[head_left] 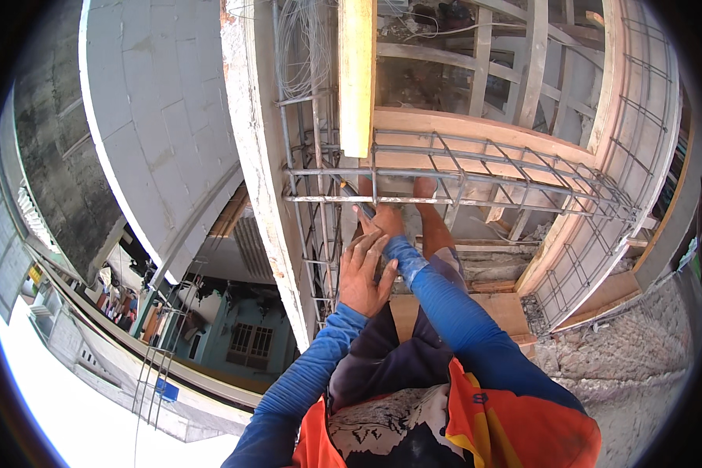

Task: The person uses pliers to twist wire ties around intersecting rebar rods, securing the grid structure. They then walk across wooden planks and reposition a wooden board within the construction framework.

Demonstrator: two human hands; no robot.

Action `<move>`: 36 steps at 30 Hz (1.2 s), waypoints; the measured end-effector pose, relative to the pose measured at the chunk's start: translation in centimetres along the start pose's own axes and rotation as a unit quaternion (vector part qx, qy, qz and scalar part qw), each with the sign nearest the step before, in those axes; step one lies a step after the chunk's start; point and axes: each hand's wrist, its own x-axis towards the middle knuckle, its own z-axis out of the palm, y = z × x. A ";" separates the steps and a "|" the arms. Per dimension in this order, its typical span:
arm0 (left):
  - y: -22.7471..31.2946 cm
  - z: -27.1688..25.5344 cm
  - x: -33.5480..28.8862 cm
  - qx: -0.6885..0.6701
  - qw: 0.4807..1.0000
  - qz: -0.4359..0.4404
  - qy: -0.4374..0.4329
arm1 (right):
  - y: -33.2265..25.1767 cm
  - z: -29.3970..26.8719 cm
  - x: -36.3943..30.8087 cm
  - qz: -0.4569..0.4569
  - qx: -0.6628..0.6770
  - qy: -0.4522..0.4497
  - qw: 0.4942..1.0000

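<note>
My right hand (386,221) is closed around a slim dark hand tool with an orange end (346,187), beside the corner where steel bars meet. The bars hide part of the tool, so its exact kind cannot be made out. My left hand (362,273) lies just below, fingers stretched out and thumb apart, its fingertips close to or touching the right hand. Nothing shows in its grasp. A horizontal rebar cage (476,183) with tied stirrups runs off to the right of my hands. Vertical rebar (317,234) stands immediately left of them.
A rough whitish board (257,156) rises left of the rebar, with a drop beyond it to a lower level. Yellow timber (356,78) hangs above my hands, near looped wire (304,47). Wooden formwork (476,129) backs the cage. Rough masonry (616,351) lies right.
</note>
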 end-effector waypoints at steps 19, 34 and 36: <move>2.3 -2.5 1.3 -0.042 0.999 0.019 0.002 | -0.8 -1.7 -1.2 -0.011 0.029 -0.123 0.992; 1.1 -9.9 8.2 0.014 0.973 0.082 0.214 | 1.5 1.1 -1.2 -0.070 0.025 -0.002 0.997; -1.4 -12.2 11.9 0.090 0.936 0.054 0.336 | 0.2 0.2 -1.0 0.015 0.005 -0.077 0.997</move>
